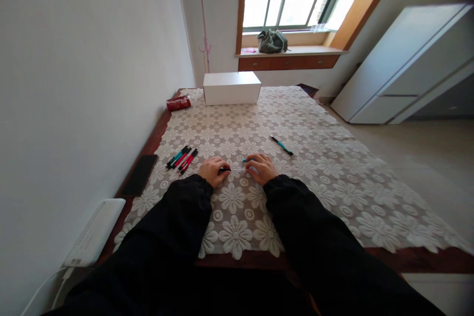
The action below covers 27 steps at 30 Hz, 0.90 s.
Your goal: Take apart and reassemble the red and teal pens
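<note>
My left hand (212, 170) and my right hand (263, 168) rest close together on the lace tablecloth (296, 123). The left fingers pinch a small black pen part (224, 170), and the right fingers hold a teal pen piece (246, 160). A thin pale rod (237, 169) seems to run between the two hands. A bundle of several teal, red and black pens (182, 158) lies just left of my left hand. One teal pen (281, 145) lies alone beyond my right hand.
A white box (231, 88) stands at the table's far end, with a red packet (178, 103) to its left. A black phone (139, 175) lies at the left edge by the wall. A white device (94, 232) sits near the front left corner.
</note>
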Each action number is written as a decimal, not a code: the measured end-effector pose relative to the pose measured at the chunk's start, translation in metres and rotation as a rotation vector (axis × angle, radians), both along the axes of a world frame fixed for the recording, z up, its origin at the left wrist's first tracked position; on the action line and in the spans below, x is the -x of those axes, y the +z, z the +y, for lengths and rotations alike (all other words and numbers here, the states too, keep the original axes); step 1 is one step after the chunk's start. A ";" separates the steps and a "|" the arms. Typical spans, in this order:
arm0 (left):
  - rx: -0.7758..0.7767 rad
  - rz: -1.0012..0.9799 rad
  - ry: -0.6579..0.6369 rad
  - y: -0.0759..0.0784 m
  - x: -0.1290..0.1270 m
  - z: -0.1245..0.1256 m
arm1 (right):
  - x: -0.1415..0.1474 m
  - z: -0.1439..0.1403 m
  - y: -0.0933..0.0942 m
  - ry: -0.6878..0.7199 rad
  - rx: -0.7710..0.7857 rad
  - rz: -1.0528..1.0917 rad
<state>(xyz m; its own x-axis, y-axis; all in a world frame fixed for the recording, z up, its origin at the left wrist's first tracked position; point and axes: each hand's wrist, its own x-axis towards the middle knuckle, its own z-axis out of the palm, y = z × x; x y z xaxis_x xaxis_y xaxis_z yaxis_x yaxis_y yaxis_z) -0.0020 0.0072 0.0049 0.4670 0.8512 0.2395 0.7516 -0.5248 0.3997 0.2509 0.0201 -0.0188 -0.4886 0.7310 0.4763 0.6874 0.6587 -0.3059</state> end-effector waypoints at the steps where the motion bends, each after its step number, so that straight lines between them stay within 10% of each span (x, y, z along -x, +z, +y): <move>1: -0.007 0.003 0.008 0.000 0.000 0.000 | 0.000 0.000 0.000 -0.011 0.001 0.002; 27: -0.027 -0.003 0.123 -0.003 0.005 0.002 | -0.006 0.006 -0.006 -0.203 0.077 -0.050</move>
